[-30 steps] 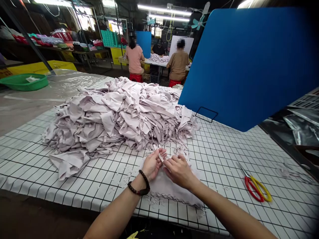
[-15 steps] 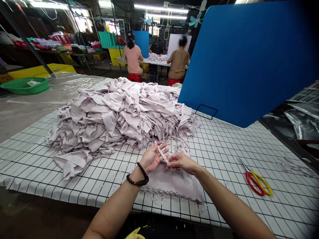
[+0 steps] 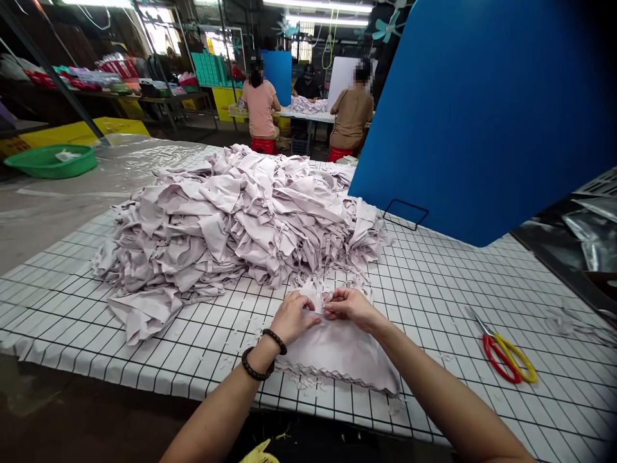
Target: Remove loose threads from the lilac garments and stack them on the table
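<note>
A flat stack of pale lilac fabric pieces [image 3: 342, 357] with zigzag edges lies on the gridded table [image 3: 434, 308] in front of me. My left hand [image 3: 292, 316], with bead bracelets at the wrist, rests palm down on the stack's far edge, fingers curled on the cloth. My right hand [image 3: 349, 305] pinches the same top edge just beside it. Both hands touch the fabric. Right behind them rises a big heap of the same lilac fabric [image 3: 231, 225].
Red and yellow scissors [image 3: 508, 357] lie on the table to the right. A blue board [image 3: 482, 122] stands upright behind. A green basin [image 3: 51, 161] sits far left on plastic sheeting. Two people sit with their backs to me at a far table [image 3: 308, 109].
A narrow strip held up between both hands a moment ago is no longer raised. Both hands have dropped onto the far edge of the flat stack.
</note>
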`<state>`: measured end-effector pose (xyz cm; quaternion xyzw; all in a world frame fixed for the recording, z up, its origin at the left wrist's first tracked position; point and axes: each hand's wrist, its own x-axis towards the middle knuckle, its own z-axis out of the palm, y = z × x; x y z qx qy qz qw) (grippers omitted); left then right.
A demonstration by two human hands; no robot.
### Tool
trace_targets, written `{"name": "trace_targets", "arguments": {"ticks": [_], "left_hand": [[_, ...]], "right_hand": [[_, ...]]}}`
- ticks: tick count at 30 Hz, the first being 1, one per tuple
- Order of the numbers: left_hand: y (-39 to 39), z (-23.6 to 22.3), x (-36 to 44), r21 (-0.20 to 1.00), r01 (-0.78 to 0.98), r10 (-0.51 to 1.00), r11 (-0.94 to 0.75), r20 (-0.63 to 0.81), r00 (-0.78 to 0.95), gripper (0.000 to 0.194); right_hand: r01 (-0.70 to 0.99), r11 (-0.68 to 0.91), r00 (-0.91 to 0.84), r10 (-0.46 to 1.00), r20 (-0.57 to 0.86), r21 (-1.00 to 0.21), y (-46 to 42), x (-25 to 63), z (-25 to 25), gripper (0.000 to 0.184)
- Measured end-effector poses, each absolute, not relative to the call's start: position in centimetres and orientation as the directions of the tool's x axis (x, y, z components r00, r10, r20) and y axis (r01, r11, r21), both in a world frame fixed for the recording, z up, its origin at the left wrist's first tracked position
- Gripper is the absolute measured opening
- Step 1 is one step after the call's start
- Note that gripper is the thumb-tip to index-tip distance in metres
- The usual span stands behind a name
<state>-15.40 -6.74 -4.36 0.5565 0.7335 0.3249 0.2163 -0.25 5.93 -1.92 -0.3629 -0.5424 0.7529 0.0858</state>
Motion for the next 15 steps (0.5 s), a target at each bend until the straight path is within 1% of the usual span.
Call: {"name": "trace_targets", "arguments": {"ticks": [2,4,6,8,9,11,15], "left_hand": [[-6.6,-4.5,-15.4,0.718,0.675,0.958,0.17,0.039,-0.284,0.024],[-6.5,-4.6,-15.3,0.721,0.672,0.961,0.167,0.035,-0.276,0.022],[-6.4,-4.7,-15.3,0.729,0.666,0.961,0.16,0.038,-0.273,0.02],[-6.4,-5.0,-15.3,0.742,0.653,0.961,0.153,0.043,-0.275,0.018],[-6.4,-5.1,-15.3,0.749,0.646,0.96,0.15,0.045,-0.275,0.017],[-6.5,-5.2,-15.4,0.759,0.635,0.961,0.142,0.048,-0.273,0.017],[-6.5,-5.2,-15.4,0.764,0.629,0.959,0.141,0.052,-0.279,0.016]], "right_hand": [[0.319,-0.24,-0.723,0.564,-0.399,-0.917,5.8,-0.3,-2.4,0.029],[0.317,-0.1,-0.752,0.579,-0.314,-0.943,5.7,-0.4,-2.8,0.025],[0.286,-0.012,-0.781,0.576,-0.241,-0.958,5.7,-0.4,-3.2,0.022],[0.277,0.035,-0.794,0.571,-0.209,-0.96,5.6,-0.4,-3.4,0.02],[0.277,0.035,-0.797,0.567,-0.209,-0.96,5.6,-0.4,-3.4,0.019],[0.262,-0.014,-0.795,0.563,-0.224,-0.965,5.5,-0.4,-3.4,0.019],[0.213,-0.213,-0.767,0.568,-0.298,-0.954,5.4,-0.7,-3.0,0.032]]}}
